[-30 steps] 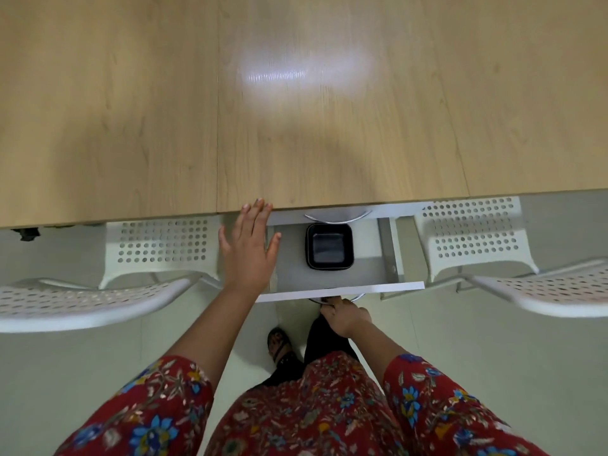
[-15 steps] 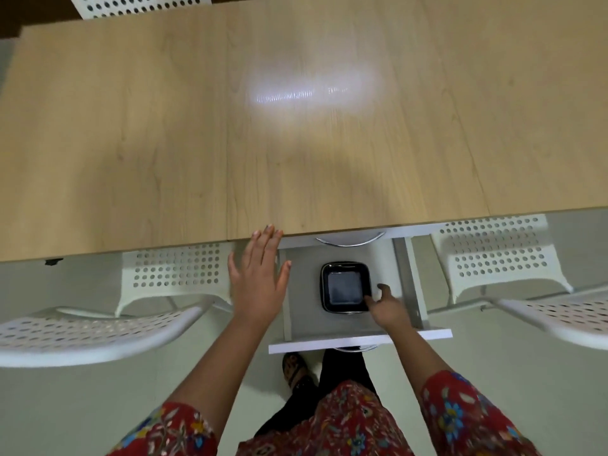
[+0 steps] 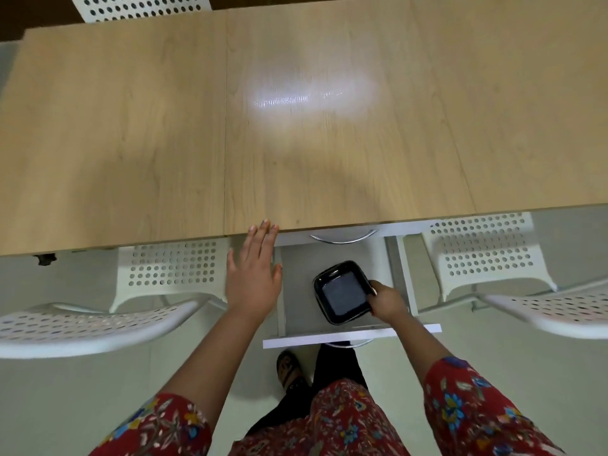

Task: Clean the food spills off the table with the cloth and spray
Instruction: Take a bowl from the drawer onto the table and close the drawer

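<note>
At the far left we see a white perforated chair [image 3: 171, 264] pushed in under the near edge of the worktop [image 3: 131, 143], its curved backrest towards us. Another white chair [image 3: 141, 6] shows just beyond the worktop's far left corner. The worktop itself, pale wood grain, fills the upper part of the view. A seam runs from its far edge to its near edge left of the middle, and a bright patch of glare [image 3: 309, 97] lies right of that seam.

Our left hand [image 3: 253, 278] reaches forward, palm down, fingers straight and slightly spread, with nothing in it. Its fingertips lie at the worktop's near edge, close to the seam; we cannot tell whether they touch it.

Just right of this hand an open drawer [image 3: 296, 291] is pulled out from beneath the near edge, its white front panel nearest us. A curved metal handle [image 3: 343, 237] shows at the drawer's back, under the worktop's edge. In the right half of the drawer is a small black dish [image 3: 343, 294], square with rounded corners and turned askew to the drawer's sides. Our right hand [image 3: 386, 302] grips its right rim, thumb over the top and fingers curled. We cannot tell whether the dish rests on the drawer's floor.

Further right a second white perforated chair [image 3: 480, 255] is tucked under the near edge.
</note>
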